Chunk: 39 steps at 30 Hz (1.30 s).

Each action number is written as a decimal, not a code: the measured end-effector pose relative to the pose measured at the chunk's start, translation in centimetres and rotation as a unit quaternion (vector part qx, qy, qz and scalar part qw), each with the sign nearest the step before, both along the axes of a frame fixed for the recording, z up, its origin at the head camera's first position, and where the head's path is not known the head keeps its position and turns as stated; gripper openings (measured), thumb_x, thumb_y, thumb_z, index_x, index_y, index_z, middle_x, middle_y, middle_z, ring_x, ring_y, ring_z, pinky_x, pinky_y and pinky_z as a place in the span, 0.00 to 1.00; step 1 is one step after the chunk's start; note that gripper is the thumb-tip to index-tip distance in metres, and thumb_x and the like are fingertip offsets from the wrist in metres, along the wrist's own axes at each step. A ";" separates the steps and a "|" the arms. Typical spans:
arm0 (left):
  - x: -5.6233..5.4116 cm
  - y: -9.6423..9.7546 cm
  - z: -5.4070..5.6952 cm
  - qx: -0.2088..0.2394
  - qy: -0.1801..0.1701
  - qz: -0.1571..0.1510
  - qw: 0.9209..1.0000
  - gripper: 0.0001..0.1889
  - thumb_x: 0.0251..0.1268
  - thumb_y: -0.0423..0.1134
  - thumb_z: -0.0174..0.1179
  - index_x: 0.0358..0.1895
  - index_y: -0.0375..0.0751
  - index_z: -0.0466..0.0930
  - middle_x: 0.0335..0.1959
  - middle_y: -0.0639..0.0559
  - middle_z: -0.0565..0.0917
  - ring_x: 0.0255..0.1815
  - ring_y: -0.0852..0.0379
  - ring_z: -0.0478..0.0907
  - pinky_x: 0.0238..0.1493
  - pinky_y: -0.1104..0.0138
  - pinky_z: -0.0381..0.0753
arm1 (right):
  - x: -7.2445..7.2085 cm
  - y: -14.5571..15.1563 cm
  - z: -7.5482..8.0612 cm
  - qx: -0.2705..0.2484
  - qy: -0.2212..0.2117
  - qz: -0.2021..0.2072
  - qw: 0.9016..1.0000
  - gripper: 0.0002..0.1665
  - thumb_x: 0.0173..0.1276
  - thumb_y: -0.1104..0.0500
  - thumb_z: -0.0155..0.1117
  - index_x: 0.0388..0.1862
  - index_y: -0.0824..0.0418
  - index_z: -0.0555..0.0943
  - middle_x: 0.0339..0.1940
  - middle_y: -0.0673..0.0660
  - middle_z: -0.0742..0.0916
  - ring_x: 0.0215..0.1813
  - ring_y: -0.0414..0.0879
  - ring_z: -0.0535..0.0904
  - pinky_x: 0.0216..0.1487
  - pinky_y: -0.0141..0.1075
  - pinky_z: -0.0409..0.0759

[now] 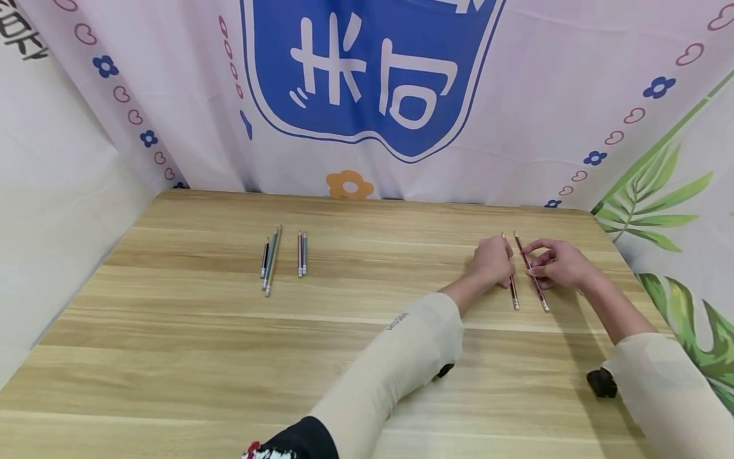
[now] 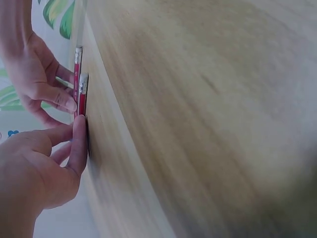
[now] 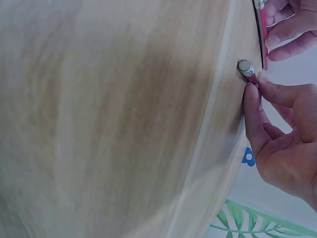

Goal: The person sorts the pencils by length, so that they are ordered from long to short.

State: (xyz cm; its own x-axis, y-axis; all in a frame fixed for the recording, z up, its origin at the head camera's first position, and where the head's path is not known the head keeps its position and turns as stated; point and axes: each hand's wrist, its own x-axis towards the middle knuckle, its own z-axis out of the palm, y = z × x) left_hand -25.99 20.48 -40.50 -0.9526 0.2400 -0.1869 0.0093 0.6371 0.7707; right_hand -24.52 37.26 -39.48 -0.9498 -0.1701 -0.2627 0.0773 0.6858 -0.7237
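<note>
Two red pencils lie side by side on the wooden table [image 1: 367,357], at its far right. My left hand [image 1: 507,268] pinches the left red pencil [image 1: 515,296] near its middle. In the left wrist view, that hand's [image 2: 74,134] fingertips sit against the pencil [image 2: 82,99]. My right hand [image 1: 536,264] pinches the right red pencil [image 1: 541,299]. The right wrist view shows my right hand [image 3: 255,87] gripping this pencil close to its metal-capped end [image 3: 246,69]. The two hands are a few centimetres apart.
A group of three dark and grey pencils [image 1: 269,258] and a pair of pencils [image 1: 301,254] lie at the table's far left-centre. A printed cloth backdrop [image 1: 373,95] hangs behind the table, and it also closes in both sides. Black wrist units [image 1: 601,382] hang under my sleeves.
</note>
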 end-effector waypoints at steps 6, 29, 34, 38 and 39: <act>-0.1 0.2 -0.3 0.009 0.009 -0.005 1.000 0.19 0.57 0.27 0.73 0.52 0.45 0.90 0.39 0.55 0.91 0.12 0.67 0.78 0.14 0.79 0.77 | 0.1 -0.1 0.1 0.003 -0.001 -0.002 1.000 0.28 0.69 0.77 0.63 0.66 0.78 0.67 0.36 0.61 0.80 0.31 0.44 0.82 0.29 0.37 0.90; 0.2 -0.9 -0.9 0.174 -0.047 0.017 0.984 0.18 0.54 0.18 0.73 0.49 0.33 0.88 0.18 0.50 0.81 0.13 0.56 0.80 0.17 0.72 0.85 | 0.0 -0.1 0.0 0.004 -0.006 -0.001 1.000 0.28 0.70 0.77 0.62 0.67 0.78 0.66 0.37 0.62 0.81 0.32 0.44 0.82 0.31 0.37 0.90; 0.4 -1.9 -0.5 0.191 -0.056 -0.002 0.980 0.20 0.54 0.16 0.70 0.52 0.28 0.86 0.19 0.47 0.82 0.15 0.55 0.81 0.19 0.70 0.86 | 0.1 -0.1 0.0 0.002 -0.005 -0.001 1.000 0.28 0.70 0.77 0.62 0.67 0.78 0.67 0.37 0.62 0.81 0.33 0.44 0.82 0.31 0.37 0.90; 0.5 -3.2 -0.2 0.184 -0.046 -0.042 0.981 0.21 0.55 0.15 0.69 0.53 0.26 0.85 0.21 0.47 0.82 0.20 0.50 0.85 0.22 0.69 0.88 | 0.1 0.0 0.0 0.005 -0.001 0.004 1.000 0.28 0.70 0.76 0.62 0.67 0.79 0.67 0.38 0.63 0.81 0.33 0.43 0.82 0.30 0.37 0.90; 0.5 -3.6 0.0 0.185 -0.044 -0.055 0.980 0.20 0.55 0.15 0.68 0.53 0.26 0.84 0.21 0.47 0.82 0.21 0.49 0.85 0.23 0.68 0.88 | 0.1 0.0 0.0 0.006 0.000 0.004 1.000 0.28 0.70 0.76 0.62 0.67 0.79 0.67 0.38 0.63 0.81 0.33 0.43 0.82 0.30 0.37 0.90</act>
State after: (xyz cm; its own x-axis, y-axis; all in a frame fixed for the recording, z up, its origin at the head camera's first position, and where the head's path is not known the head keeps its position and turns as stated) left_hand -25.51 16.87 -40.55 -0.9010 0.4079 -0.1479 -0.0146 0.3121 0.9499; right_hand -24.41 37.29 -39.52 -0.9482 -0.1741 -0.2656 0.0725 0.6956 -0.7147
